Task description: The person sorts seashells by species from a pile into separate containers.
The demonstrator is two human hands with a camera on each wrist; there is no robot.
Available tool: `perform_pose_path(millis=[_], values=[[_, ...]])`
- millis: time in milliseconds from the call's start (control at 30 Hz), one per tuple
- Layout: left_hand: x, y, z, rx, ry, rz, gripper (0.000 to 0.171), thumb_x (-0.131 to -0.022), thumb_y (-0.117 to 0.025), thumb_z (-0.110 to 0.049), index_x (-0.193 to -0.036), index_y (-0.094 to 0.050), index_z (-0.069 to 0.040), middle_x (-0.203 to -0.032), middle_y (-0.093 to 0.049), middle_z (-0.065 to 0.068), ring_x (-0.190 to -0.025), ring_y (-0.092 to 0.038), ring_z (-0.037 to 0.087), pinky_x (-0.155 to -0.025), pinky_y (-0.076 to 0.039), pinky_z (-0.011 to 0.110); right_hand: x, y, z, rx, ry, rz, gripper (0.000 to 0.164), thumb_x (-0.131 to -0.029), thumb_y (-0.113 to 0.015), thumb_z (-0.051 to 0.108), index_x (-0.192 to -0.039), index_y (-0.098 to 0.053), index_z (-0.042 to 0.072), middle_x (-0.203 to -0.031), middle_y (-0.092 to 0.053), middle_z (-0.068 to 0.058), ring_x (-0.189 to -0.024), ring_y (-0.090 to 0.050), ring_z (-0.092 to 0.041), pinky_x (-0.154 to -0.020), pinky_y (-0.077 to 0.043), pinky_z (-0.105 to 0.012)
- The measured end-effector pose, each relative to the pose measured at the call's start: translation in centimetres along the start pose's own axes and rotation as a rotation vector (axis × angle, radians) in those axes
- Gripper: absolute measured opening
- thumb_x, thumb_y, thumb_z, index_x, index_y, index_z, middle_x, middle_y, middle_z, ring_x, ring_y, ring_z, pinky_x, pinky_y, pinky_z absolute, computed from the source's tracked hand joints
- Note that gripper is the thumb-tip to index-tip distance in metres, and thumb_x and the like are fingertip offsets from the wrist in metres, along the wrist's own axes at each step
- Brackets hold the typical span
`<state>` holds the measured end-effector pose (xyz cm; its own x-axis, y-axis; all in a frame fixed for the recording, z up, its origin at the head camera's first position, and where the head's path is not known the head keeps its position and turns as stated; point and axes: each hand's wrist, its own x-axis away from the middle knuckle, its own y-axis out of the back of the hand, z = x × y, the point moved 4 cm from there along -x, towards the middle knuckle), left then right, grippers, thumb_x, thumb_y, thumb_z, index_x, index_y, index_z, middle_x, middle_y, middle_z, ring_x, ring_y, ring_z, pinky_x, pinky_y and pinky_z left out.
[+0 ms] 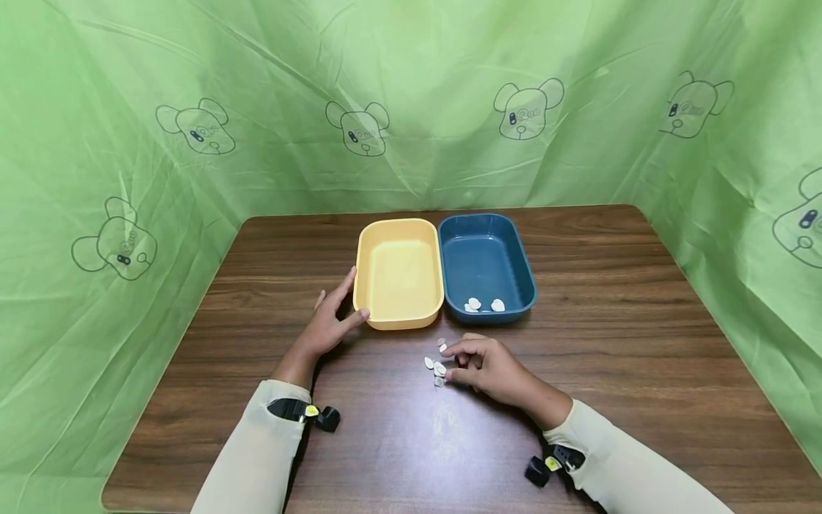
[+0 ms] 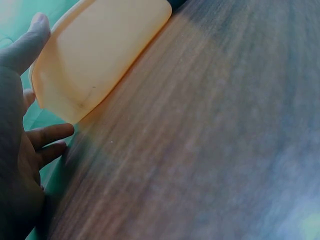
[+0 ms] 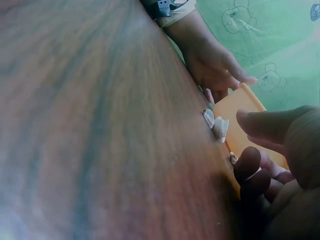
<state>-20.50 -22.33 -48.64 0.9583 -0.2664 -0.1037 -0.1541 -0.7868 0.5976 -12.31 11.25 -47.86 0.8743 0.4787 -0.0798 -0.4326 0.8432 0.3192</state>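
Observation:
Several small white seashells [image 1: 439,369] lie loosely grouped on the table in front of two trays. My right hand [image 1: 491,368] reaches over them from the right, thumb and index finger apart, fingertips beside the shells. In the right wrist view two ridged shells [image 3: 220,129] sit just beyond the thumb, and I make out no shell pinched between the fingers. My left hand [image 1: 324,330] rests against the left side of the yellow tray [image 1: 399,324], its thumb at the rim and its fingers extended. Within the blue tray [image 1: 491,317], a few shells [image 1: 497,305] lie near the front wall.
Both trays stand side by side, touching, toward the back of the brown wooden table [image 1: 642,343]. A green curtain [image 1: 437,86] printed with animal heads hangs behind the table and along its sides. Each wrist wears a black strap with a small camera.

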Motion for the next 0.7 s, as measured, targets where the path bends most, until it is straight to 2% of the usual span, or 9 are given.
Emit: perform_pose_path(millis=[233, 533, 700], values=[[0.03, -0.01, -0.3, 0.002, -0.01, 0.0, 0.09, -0.106, -0.071, -0.039, -0.177, -0.015, -0.034, -0.182, -0.027, 0.002, -0.17, -0.025, 0.036, -0.13, 0.011, 0.076, -0.26, -0.15, 0.08, 0.093, 0.037, 0.041, 0.031, -0.086, -0.093, 0.006, -0.115, -0.083, 0.002, -0.09, -0.065, -0.014, -0.067, -0.051, -0.001, -0.058, -0.045, -0.017], [0.05, -0.1, -0.11, 0.039, -0.079, -0.041, 0.094, -0.103, -0.069, -0.058, -0.177, -0.02, -0.027, -0.179, -0.033, 0.01, -0.168, -0.028, 0.041, -0.126, 0.01, 0.081, -0.62, -0.27, 0.07, 0.283, 0.053, 0.074, 0.033, -0.086, -0.091, 0.008, -0.118, -0.084, 0.01, -0.087, -0.063, -0.002, -0.069, -0.051, 0.002, -0.062, -0.049, -0.02], [0.04, 0.01, -0.3, 0.026, -0.044, -0.021, 0.094, -0.104, -0.071, -0.053, -0.177, -0.017, -0.031, -0.18, -0.031, 0.009, -0.168, -0.026, 0.041, -0.127, 0.01, 0.079, -0.67, -0.32, 0.09, 0.304, 0.052, 0.066, 0.031, -0.085, -0.092, 0.009, -0.115, -0.085, 0.012, -0.087, -0.062, -0.001, -0.07, -0.051, 0.002, -0.062, -0.048, -0.019]])
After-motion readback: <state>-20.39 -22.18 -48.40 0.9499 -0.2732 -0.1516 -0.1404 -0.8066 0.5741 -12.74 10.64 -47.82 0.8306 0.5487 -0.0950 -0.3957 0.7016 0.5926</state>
